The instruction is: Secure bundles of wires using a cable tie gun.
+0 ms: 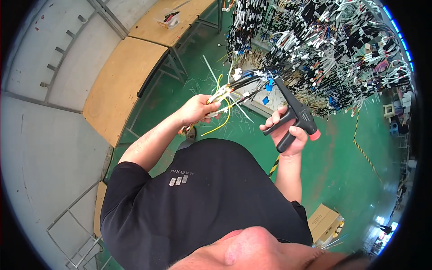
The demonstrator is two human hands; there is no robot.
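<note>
My left hand is closed round a wire harness, a bundle of black, white and yellow wires with white and blue connectors. A loose yellow wire curves down beside the fingers, and pale strips stick out of the bundle. In my right hand is a black cable tie gun with a red knob at its rear. My fingers wrap round its handle and trigger. The nose of the gun reaches up to the far end of the harness; whether a tie sits in it is too small to tell.
A great mass of hanging wire harnesses fills the far right. Wooden tables stand along the left wall, one bearing a clear plastic box. Pale offcuts lie on the green floor. A cardboard box stands at the lower right.
</note>
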